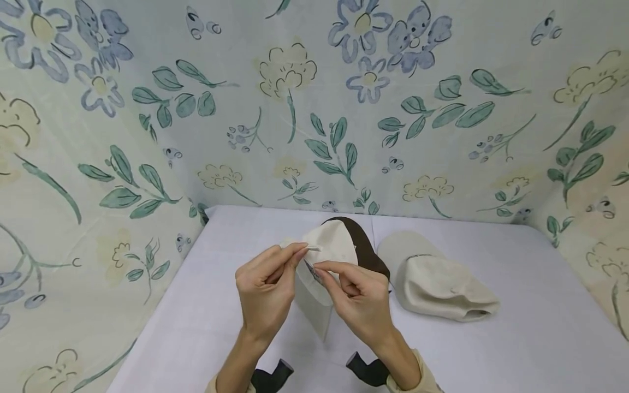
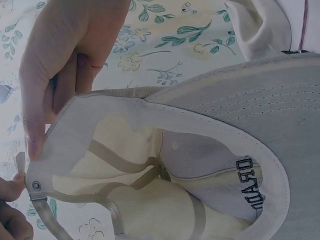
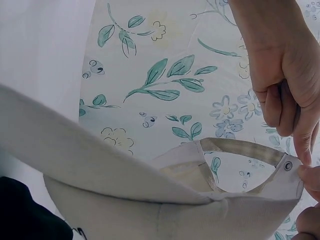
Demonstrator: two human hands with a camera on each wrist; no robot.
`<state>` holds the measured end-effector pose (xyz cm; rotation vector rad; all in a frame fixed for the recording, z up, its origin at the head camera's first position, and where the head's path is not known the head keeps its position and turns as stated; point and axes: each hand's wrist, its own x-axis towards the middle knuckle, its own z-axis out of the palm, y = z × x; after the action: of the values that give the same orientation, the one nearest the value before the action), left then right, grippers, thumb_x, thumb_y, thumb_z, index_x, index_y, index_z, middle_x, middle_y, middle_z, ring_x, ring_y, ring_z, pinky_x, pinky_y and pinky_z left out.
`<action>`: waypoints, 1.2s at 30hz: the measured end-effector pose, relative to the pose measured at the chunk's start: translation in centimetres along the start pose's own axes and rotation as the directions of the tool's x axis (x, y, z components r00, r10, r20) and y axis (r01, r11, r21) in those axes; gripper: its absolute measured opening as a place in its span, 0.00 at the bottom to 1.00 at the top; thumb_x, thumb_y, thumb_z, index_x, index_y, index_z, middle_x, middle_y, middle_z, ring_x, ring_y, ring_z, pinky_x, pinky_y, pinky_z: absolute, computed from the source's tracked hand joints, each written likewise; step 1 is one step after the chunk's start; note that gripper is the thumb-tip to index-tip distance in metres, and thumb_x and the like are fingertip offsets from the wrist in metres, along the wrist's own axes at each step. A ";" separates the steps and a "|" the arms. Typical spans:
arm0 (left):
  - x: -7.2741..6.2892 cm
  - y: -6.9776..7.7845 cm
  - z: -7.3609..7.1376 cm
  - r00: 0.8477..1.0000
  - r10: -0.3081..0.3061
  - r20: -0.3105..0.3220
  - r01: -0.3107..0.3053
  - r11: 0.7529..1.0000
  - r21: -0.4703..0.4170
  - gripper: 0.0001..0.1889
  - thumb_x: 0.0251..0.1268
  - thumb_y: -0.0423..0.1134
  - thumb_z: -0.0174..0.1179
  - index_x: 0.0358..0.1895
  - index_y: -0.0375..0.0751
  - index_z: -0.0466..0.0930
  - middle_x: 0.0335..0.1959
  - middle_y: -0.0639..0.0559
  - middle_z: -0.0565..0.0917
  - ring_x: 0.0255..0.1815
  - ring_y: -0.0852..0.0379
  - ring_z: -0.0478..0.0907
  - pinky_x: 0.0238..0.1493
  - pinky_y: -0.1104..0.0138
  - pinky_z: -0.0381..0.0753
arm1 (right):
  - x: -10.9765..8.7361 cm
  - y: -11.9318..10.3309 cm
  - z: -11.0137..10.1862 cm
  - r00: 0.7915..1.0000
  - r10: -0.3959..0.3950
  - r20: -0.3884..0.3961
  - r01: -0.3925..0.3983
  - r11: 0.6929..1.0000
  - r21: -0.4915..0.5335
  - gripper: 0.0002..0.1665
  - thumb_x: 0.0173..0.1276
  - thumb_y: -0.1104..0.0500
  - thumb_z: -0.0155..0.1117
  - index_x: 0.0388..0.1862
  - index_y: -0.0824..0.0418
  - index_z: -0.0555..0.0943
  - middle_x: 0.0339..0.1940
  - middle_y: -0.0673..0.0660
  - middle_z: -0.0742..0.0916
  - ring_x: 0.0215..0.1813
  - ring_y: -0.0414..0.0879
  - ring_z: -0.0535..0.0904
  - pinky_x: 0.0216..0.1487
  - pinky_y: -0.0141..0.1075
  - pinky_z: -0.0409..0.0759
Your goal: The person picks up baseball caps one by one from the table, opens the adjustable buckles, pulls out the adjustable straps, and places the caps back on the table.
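A cream cap [image 1: 330, 243] is held up over the table, its pale brim [image 1: 316, 312] hanging downward. My left hand [image 1: 269, 286] pinches the thin end of its back strap [image 1: 313, 248] between thumb and index finger. Just beside it, my right hand [image 1: 362, 297] pinches the edge of the cap's back band. In the left wrist view the inside of the crown [image 2: 130, 150] shows, with dark lettering, and a metal eyelet [image 2: 36, 185] lies right at the fingertips. The right wrist view shows the strap's arch [image 3: 245, 146] across the back opening.
On the white-covered table [image 1: 530, 322], a second cream cap [image 1: 449, 284] lies to the right. A dark brown cap [image 1: 365, 245] sits behind the held one, partly hidden. Flowered cloth [image 1: 290, 158] encloses the back and sides. Black wrist devices [image 1: 272, 376] show below both hands.
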<state>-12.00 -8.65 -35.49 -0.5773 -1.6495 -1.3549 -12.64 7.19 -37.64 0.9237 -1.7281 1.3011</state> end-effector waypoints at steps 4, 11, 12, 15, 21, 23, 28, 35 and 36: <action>0.0 -0.1 0.1 0.999 0.049 -0.023 -0.049 0.999 0.012 0.07 0.54 0.18 0.71 0.35 0.29 0.91 0.12 0.57 0.63 0.14 0.71 0.51 0.16 0.79 0.49 | 0.1 -0.1 0.0 1.000 0.000 0.004 0.000 1.000 -0.004 0.05 0.64 0.69 0.75 0.39 0.63 0.90 0.11 0.44 0.63 0.18 0.29 0.51 0.17 0.20 0.51; -0.1 -0.1 0.3 0.988 0.137 -0.076 -0.133 0.989 0.060 0.07 0.53 0.17 0.71 0.34 0.28 0.91 0.12 0.54 0.69 0.14 0.69 0.53 0.17 0.80 0.52 | 0.1 -0.3 -0.1 1.000 -0.004 0.002 0.004 1.000 0.001 0.04 0.66 0.67 0.74 0.39 0.63 0.90 0.11 0.44 0.63 0.18 0.29 0.51 0.17 0.20 0.50; -0.1 -0.1 0.3 0.987 0.142 -0.080 -0.137 0.988 0.067 0.07 0.53 0.17 0.71 0.34 0.28 0.91 0.12 0.53 0.70 0.14 0.69 0.54 0.17 0.80 0.53 | 0.1 -0.3 -0.1 1.000 -0.005 0.003 0.005 1.000 0.003 0.04 0.66 0.66 0.74 0.39 0.63 0.90 0.11 0.44 0.62 0.18 0.29 0.51 0.17 0.20 0.50; -0.2 -0.1 0.4 0.983 0.161 -0.092 -0.152 0.984 0.097 0.07 0.53 0.17 0.71 0.34 0.28 0.91 0.13 0.52 0.72 0.14 0.68 0.55 0.17 0.81 0.54 | 0.1 -0.3 -0.1 1.000 -0.011 0.004 0.011 1.000 0.007 0.03 0.67 0.66 0.74 0.39 0.63 0.90 0.11 0.44 0.62 0.18 0.29 0.51 0.17 0.20 0.50; 0.2 -0.3 0.1 0.968 0.189 -0.168 -0.163 0.974 0.156 0.08 0.52 0.16 0.71 0.33 0.27 0.91 0.11 0.53 0.66 0.13 0.68 0.53 0.16 0.80 0.52 | -0.1 -0.2 -0.1 1.000 -0.024 0.017 0.024 1.000 0.006 0.04 0.66 0.66 0.74 0.39 0.63 0.90 0.11 0.45 0.62 0.19 0.30 0.51 0.18 0.20 0.51; 0.7 -0.3 -0.7 0.959 0.152 -0.238 -0.116 0.981 0.157 0.08 0.50 0.15 0.71 0.32 0.27 0.91 0.10 0.53 0.62 0.14 0.68 0.52 0.18 0.81 0.50 | -0.1 -0.1 -0.1 0.999 -0.029 0.026 0.029 1.000 0.004 0.05 0.65 0.68 0.75 0.39 0.63 0.90 0.11 0.45 0.62 0.19 0.30 0.51 0.18 0.21 0.51; 1.6 -0.4 -2.3 0.957 0.031 -0.287 -0.004 0.996 0.094 0.09 0.50 0.15 0.72 0.34 0.28 0.92 0.10 0.53 0.57 0.14 0.67 0.50 0.20 0.80 0.47 | -0.2 0.1 -0.3 1.000 -0.015 0.024 0.015 1.000 -0.006 0.09 0.59 0.72 0.76 0.38 0.62 0.90 0.11 0.45 0.61 0.19 0.30 0.50 0.19 0.21 0.50; 1.6 -0.4 -2.6 0.969 0.026 -0.245 -0.003 0.996 0.093 0.10 0.52 0.18 0.73 0.37 0.31 0.93 0.10 0.54 0.56 0.14 0.67 0.49 0.20 0.80 0.47 | -0.2 0.2 -0.1 1.000 -0.002 0.028 0.002 1.000 0.001 0.14 0.55 0.75 0.77 0.39 0.62 0.91 0.12 0.45 0.60 0.20 0.30 0.50 0.19 0.21 0.51; 1.7 -0.4 -2.6 0.969 0.026 -0.244 -0.003 0.995 0.095 0.10 0.52 0.18 0.73 0.37 0.31 0.93 0.10 0.54 0.56 0.14 0.67 0.49 0.20 0.80 0.47 | -0.2 0.2 0.0 1.000 0.000 0.027 0.000 1.000 0.002 0.15 0.54 0.76 0.76 0.39 0.62 0.91 0.12 0.45 0.60 0.20 0.30 0.50 0.19 0.21 0.51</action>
<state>-12.22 -11.54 -34.27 -0.3504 -1.4948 -1.2753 -12.67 7.26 -37.91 0.9465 -1.7478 1.2957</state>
